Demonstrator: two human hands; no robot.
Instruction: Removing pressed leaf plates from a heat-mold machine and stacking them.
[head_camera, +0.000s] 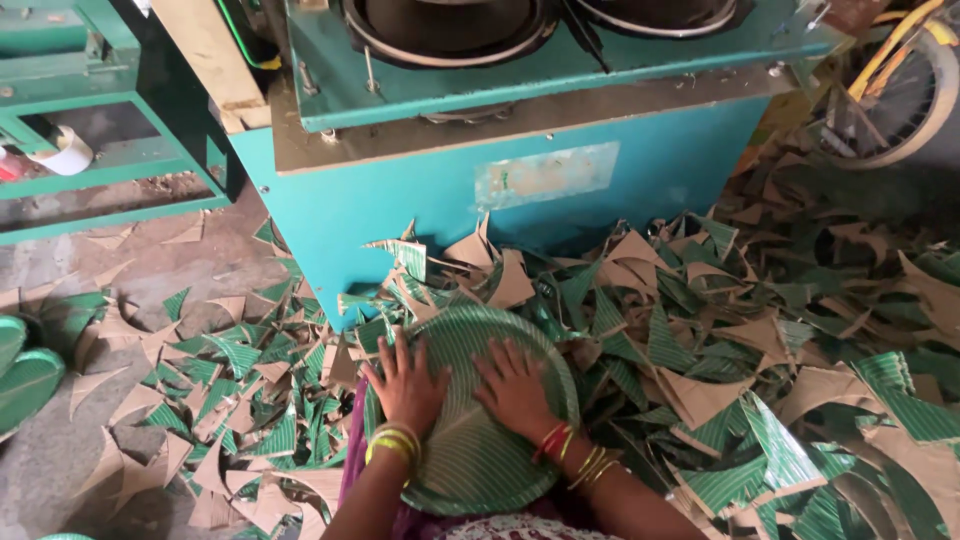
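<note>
Grip: both hands flat, fingers spread, palms pressed down on top of the green striped paper plate (470, 440), nothing pinched or closed around. L hand (405, 385) on the plate's left-upper part, R hand (515, 390) just beside it near the centre, fingertips pointing away from the person toward the machine. Largest first: teal press machine (500, 190) w/ round dies on top stands right ahead, its base touching the scrap heap. Floor (60, 450) around it covered w/ pile of green-and-brown cardboard offcuts (720, 350), thickest to the right. Plate sits on that pile, just in front of the person's lap, slightly tilted toward them; can't tell if it's one plate or a stack. Handling, judged: light, thin pressed card, semi-stiff w/ raised rim, creases if bent hard, surface prob a bit slick from the foil-like print. Best hold looks like the rim at opposite edges, or flat palms as now to steady it. Arms: both forearms come in from the bottom edge, wrists roughly straight, bangles (395, 440) on both wrists. More green plates (25, 375) at far left edge.
</note>
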